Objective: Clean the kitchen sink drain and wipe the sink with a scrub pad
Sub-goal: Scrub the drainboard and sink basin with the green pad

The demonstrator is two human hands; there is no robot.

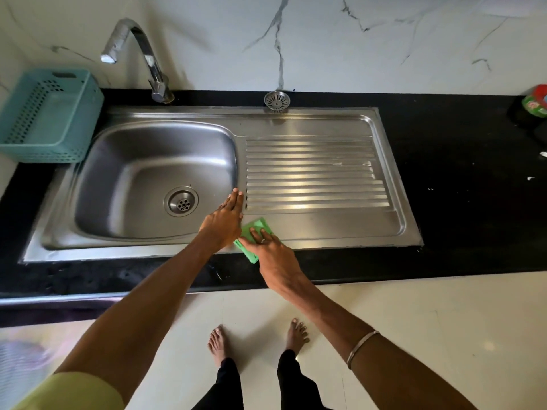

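Note:
A steel sink (97,184) with a ribbed drainboard (316,173) is set into a black counter. Its drain (181,201) sits open at the bottom of the basin. The round drain strainer (277,101) lies on the counter behind the sink. A green scrub pad (254,229) lies on the sink's front rim, between basin and drainboard. My right hand (273,255) presses flat on the pad with fingers spread. My left hand (226,216) rests flat on the rim beside the basin, fingers straight, holding nothing.
A curved tap (142,51) stands behind the basin. A teal perforated basket (50,116) sits at the left of the sink. A red and green container (535,103) stands at the far right of the counter (461,187). White marble wall behind.

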